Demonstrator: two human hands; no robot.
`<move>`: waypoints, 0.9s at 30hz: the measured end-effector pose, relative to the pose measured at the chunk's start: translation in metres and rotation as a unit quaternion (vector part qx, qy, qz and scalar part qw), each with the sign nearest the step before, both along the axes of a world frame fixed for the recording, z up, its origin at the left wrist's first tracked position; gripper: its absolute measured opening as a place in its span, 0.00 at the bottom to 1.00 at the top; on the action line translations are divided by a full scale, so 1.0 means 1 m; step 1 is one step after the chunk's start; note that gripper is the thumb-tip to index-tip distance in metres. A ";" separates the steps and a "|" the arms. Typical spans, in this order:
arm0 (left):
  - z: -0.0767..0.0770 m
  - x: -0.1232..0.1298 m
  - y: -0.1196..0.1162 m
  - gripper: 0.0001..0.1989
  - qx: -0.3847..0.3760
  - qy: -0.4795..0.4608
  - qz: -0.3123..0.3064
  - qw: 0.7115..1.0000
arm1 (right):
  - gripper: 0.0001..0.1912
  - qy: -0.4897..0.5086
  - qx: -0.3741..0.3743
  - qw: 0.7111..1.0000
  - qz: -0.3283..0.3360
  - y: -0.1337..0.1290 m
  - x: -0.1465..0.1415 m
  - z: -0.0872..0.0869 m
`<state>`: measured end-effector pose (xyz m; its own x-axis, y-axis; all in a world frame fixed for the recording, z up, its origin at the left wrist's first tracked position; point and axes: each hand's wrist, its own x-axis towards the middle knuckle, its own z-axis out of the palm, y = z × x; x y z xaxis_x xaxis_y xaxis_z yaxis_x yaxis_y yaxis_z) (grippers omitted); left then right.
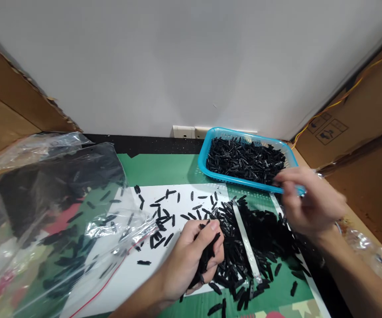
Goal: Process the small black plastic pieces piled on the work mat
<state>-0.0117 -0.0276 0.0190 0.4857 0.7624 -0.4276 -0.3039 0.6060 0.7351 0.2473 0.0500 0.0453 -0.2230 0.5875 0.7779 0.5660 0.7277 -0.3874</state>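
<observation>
My left hand (pixel 196 256) is closed round a bunch of small black strip-shaped pieces (pixel 207 256), whose ends show between thumb and fingers. Beside it on the table lies a heap of the same black pieces (pixel 267 234). My right hand (pixel 310 201) is at the near right corner of a blue plastic basket (pixel 244 179), which holds many such pieces. Its fingers are curled and blurred by motion, with thumb and forefinger close together; whether something is between them I cannot make out.
A clear zip bag (pixel 61 212) with black pieces in and under it covers the left side. White paper (pixel 111 265) with scattered pieces lies on the green sheet (pixel 161 168). A pale strip (pixel 247 243) crosses the heap. Cardboard (pixel 360 119) stands at the right, before a wall (pixel 144 66).
</observation>
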 end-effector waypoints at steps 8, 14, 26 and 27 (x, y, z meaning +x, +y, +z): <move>0.003 -0.002 -0.001 0.27 0.001 0.030 0.002 1.000 | 0.14 -0.104 -0.099 0.986 -0.089 0.016 0.002 -0.009; 0.005 -0.004 0.000 0.29 -0.006 0.053 -0.013 0.999 | 0.10 -0.104 -0.050 0.993 0.015 0.001 -0.011 -0.015; -0.005 -0.005 -0.005 0.31 -0.025 0.043 -0.111 0.993 | 0.13 -0.014 -0.219 0.912 0.346 -0.029 -0.050 -0.024; -0.004 -0.004 -0.004 0.31 -0.025 0.038 -0.115 0.992 | 0.12 -0.006 -0.210 0.914 0.347 -0.028 -0.049 -0.024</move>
<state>-0.0161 -0.0320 0.0150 0.6096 0.6117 -0.5042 -0.0987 0.6896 0.7174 0.1987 0.0217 0.0211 -0.6616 0.5479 0.5119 0.0306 0.7019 -0.7116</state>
